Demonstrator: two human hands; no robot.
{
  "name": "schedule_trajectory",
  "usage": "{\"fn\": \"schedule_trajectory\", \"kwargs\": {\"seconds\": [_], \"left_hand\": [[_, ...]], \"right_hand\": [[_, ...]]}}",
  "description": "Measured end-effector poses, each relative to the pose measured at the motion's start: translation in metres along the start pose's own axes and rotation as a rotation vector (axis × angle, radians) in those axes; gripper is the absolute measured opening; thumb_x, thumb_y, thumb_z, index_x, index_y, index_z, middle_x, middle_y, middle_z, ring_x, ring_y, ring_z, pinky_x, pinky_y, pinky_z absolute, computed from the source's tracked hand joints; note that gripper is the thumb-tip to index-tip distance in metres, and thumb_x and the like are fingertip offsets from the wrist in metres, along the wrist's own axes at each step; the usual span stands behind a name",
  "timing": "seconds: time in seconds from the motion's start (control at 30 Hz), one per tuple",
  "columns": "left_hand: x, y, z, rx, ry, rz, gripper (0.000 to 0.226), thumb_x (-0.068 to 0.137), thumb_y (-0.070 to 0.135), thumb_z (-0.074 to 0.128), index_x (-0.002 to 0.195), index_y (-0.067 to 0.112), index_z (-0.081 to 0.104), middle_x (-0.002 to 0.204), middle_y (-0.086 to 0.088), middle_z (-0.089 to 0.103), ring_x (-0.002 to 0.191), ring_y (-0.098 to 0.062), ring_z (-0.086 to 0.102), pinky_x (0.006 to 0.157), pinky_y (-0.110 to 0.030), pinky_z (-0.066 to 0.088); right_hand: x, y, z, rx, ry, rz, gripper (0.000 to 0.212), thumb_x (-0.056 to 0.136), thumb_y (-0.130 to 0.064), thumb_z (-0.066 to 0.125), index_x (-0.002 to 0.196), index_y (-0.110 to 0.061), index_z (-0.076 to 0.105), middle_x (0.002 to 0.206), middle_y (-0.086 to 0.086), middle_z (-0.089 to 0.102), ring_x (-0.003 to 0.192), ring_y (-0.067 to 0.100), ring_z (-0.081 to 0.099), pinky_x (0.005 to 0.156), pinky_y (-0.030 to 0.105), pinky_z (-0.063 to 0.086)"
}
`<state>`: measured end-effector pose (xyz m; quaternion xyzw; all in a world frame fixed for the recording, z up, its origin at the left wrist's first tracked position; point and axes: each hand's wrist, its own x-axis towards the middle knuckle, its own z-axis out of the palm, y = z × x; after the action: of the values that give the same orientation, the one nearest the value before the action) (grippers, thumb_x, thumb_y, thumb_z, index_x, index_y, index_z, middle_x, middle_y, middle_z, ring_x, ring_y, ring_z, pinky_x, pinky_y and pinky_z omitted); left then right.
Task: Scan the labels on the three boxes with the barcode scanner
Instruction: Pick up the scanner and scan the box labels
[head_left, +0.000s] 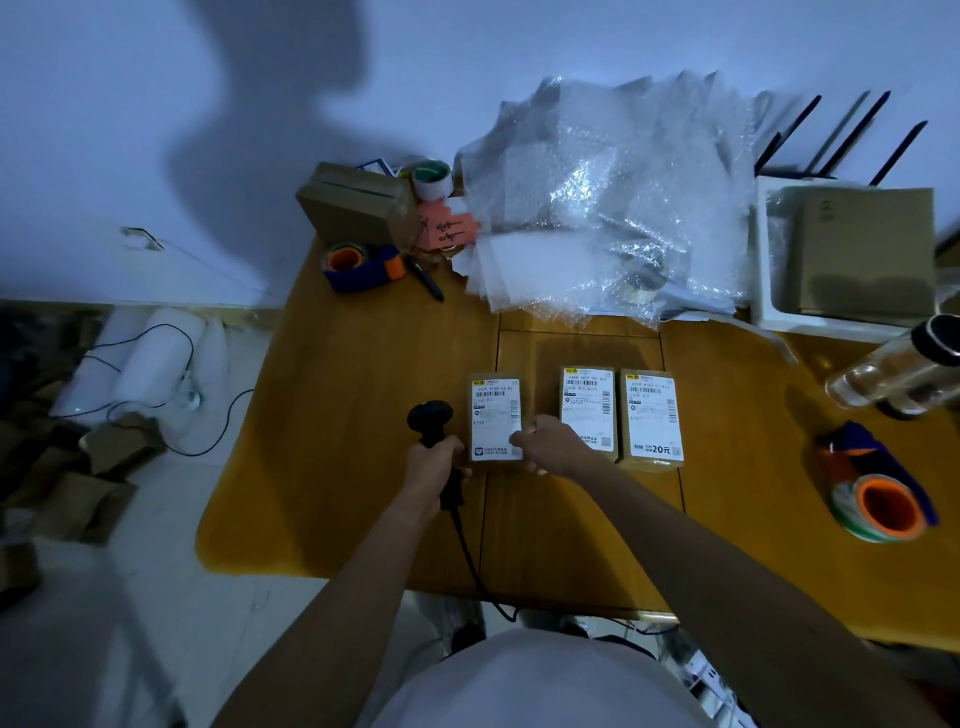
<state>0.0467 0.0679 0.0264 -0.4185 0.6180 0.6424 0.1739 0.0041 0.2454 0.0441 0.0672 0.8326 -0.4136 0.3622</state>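
Three boxes lie flat in a row on the wooden surface (363, 415), each with a white label facing up. The left box (496, 418) sits a little apart from the middle box (588, 410), which lies just beside the right box (652, 418), nearly touching it.

The left hand (434, 467) is wrapped around the grip of the scanner (431, 418), fingers closed on the handle, with the black head at the far end, just left of the left box. Its cord runs from the butt of the handle toward the near edge of the surface and drops off it. The right hand (545, 441) rests at the near right corner of the left box, fingers curled against its edge; whether it pinches the box or only steadies it I cannot tell.

The boxes look like small cardboard parcels: probably light, stiff enough to keep their shape, and apt to slide on the smooth wood if nudged. Holding one by its side edges or a corner, as the right hand is placed, seems best, since that keeps fingers off the barcode printed near the far end of each label. The labels look glossy, so tilting a box slightly may help against glare. The scanner is rigid plastic and is best held by its handle; the trailing cord may tug or snag at the surface edge.
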Motion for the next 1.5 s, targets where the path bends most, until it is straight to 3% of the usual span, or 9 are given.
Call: {"fn": "schedule_trajectory", "kwargs": {"seconds": [0.07,0.13,0.27,0.5,0.77,1.0,1.17,1.3,1.5], "left_hand": [[0.0,-0.001,-0.006,-0.001,0.02,-0.001,0.019,0.094,0.013,0.065,0.109,0.008,0.054,0.087,-0.015,0.07,0.057,-0.021,0.062,0.054,-0.031,0.053],[0.0,-0.002,-0.011,-0.007,0.024,0.002,0.015,0.096,0.014,0.063,0.107,0.009,0.054,0.084,-0.014,0.071,0.058,-0.021,0.062,0.055,-0.031,0.054],[-0.002,-0.003,-0.014,-0.007,0.004,0.016,0.012,0.096,0.014,0.063,0.104,0.009,0.057,0.084,-0.014,0.072,0.058,-0.021,0.062,0.056,-0.031,0.054],[-0.004,-0.005,-0.015,-0.01,0.001,0.001,0.012,0.096,0.015,0.063,0.096,0.014,0.051,0.086,-0.014,0.07,0.062,-0.022,0.062,0.059,-0.032,0.053],[-0.008,-0.003,-0.014,-0.009,-0.018,0.044,0.017,0.096,0.017,0.064,0.109,0.008,0.06,0.09,-0.015,0.071,0.06,-0.021,0.063,0.061,-0.033,0.052],[-0.013,0.012,-0.008,-0.036,-0.038,0.073,0.026,0.094,0.02,0.067,0.115,0.008,0.058,0.092,-0.015,0.072,0.06,-0.021,0.065,0.057,-0.031,0.052],[-0.017,0.021,0.002,-0.013,-0.064,0.116,0.03,0.09,0.021,0.072,0.115,0.005,0.066,0.085,-0.013,0.07,0.056,-0.02,0.063,0.048,-0.026,0.051],[-0.02,0.024,0.009,0.034,-0.058,0.133,0.025,0.093,0.018,0.069,0.112,0.004,0.066,0.084,-0.014,0.069,0.055,-0.02,0.061,0.043,-0.023,0.049],[-0.018,0.015,0.002,0.043,-0.016,0.1,0.03,0.093,0.014,0.064,0.12,0.001,0.06,0.092,-0.017,0.069,0.057,-0.021,0.061,0.047,-0.028,0.049]], "right_hand": [[0.002,-0.002,0.007,-0.025,-0.029,-0.016,0.02,0.104,-0.021,0.053,0.085,-0.015,0.055,0.128,0.021,0.067,0.093,0.025,0.063,0.066,0.025,0.049],[0.004,-0.002,0.014,-0.036,-0.056,-0.014,0.016,0.105,-0.019,0.052,0.11,-0.007,0.062,0.139,0.018,0.062,0.103,0.023,0.063,0.066,0.021,0.047],[0.006,-0.002,0.024,0.031,-0.03,-0.032,0.043,0.103,-0.014,0.056,0.145,-0.006,0.054,0.149,0.012,0.058,0.135,0.029,0.057,0.095,0.028,0.046],[-0.001,-0.008,0.028,0.09,0.038,-0.019,0.04,0.103,-0.012,0.054,0.142,-0.003,0.052,0.144,0.013,0.06,0.133,0.031,0.058,0.096,0.032,0.049],[-0.003,-0.007,0.022,0.135,0.137,0.006,0.043,0.1,-0.024,0.063,0.138,-0.009,0.047,0.135,0.013,0.063,0.12,0.029,0.065,0.098,0.044,0.057],[-0.007,-0.006,0.004,0.16,0.202,-0.049,0.04,0.096,-0.013,0.067,0.133,-0.009,0.052,0.131,0.011,0.062,0.097,0.015,0.061,0.064,0.021,0.047],[-0.01,-0.003,0.0,0.14,0.208,-0.064,0.037,0.101,-0.021,0.06,0.136,-0.011,0.054,0.142,0.013,0.057,0.118,0.024,0.057,0.095,0.04,0.054],[-0.014,0.0,0.006,0.181,0.209,-0.05,0.051,0.101,-0.024,0.059,0.147,-0.011,0.042,0.145,0.013,0.055,0.121,0.027,0.058,0.101,0.046,0.053],[-0.012,-0.002,0.014,0.215,0.193,0.014,0.05,0.103,-0.024,0.056,0.147,-0.002,0.046,0.143,0.013,0.057,0.107,0.019,0.055,0.072,0.026,0.048]]}}
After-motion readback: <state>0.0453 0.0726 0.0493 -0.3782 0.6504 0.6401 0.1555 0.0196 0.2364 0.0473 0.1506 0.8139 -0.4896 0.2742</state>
